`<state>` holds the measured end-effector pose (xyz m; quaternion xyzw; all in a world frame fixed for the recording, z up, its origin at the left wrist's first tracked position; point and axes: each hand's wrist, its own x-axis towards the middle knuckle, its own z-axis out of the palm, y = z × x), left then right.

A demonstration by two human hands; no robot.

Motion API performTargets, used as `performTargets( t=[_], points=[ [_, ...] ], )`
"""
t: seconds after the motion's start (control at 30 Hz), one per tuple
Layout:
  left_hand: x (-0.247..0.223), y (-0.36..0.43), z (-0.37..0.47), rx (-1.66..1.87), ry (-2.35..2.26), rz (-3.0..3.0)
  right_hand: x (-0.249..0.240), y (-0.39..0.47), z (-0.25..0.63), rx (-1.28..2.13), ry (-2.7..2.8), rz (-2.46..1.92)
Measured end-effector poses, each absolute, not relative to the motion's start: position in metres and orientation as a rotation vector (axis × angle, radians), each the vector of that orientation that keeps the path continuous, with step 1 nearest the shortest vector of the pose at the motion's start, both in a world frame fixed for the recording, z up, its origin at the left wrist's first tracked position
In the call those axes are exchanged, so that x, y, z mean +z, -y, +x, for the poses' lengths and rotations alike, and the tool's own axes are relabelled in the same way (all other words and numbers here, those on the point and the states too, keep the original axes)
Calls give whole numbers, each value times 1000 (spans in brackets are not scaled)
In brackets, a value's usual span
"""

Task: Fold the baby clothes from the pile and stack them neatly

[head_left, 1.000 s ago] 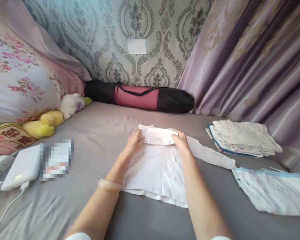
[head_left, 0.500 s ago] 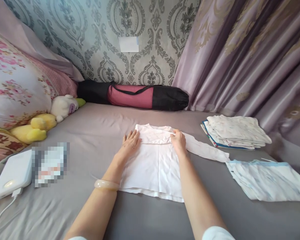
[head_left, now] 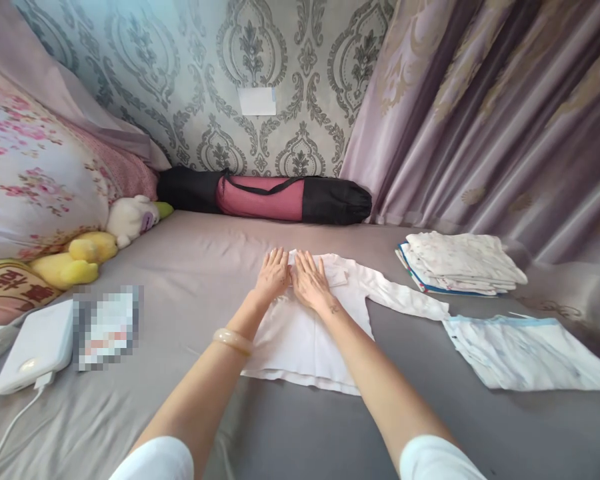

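A small white long-sleeved shirt (head_left: 310,347) lies spread on the grey bed sheet. One sleeve (head_left: 405,297) stretches out to the right, while the other lies folded across the chest. My left hand (head_left: 274,273) rests flat on the upper left part of the shirt, fingers stretched out. Beside it my right hand (head_left: 311,279) also lies flat, over the folded sleeve near the collar. Neither hand grips the cloth. The shirt parts under both palms are hidden.
A folded stack of clothes (head_left: 463,263) sits at the right, with a folded white and blue garment (head_left: 530,353) nearer me. Along the wall lies a long black and pink bag (head_left: 260,197). At left are plush toys (head_left: 93,248), a floral pillow (head_left: 35,180) and a white power bank (head_left: 37,343).
My right hand has let go of the folded sleeve and moved left, now flat beside my left hand. My left hand has shifted slightly forward and right. The view has tilted a little.
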<state>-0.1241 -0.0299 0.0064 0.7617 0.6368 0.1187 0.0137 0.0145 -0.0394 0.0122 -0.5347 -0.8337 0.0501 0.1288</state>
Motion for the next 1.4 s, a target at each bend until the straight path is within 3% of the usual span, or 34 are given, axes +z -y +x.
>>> performTargets(
  t=[0.17,0.37,0.63,0.87,1.03,1.23,1.4],
  points=[
    [-18,33,-124,282,-1937,2342,-5,40,18,283,2486,-1633],
    [-7,31,-127,172,-1921,2315,5,37,24,411,2474,-1635],
    [2,38,-123,293,-2001,2384,7,46,58,56,2274,-1752],
    [-8,35,-130,128,-1910,2317,8,36,88,439,2189,-1722],
    [3,26,-119,291,-1704,2493,24,27,129,408,1676,-1946],
    [-2,5,-63,519,-1144,2683,14,38,138,409,1903,-1986],
    [-15,1,-27,602,-1066,2601,9,42,124,225,1960,-2032]
  ],
)
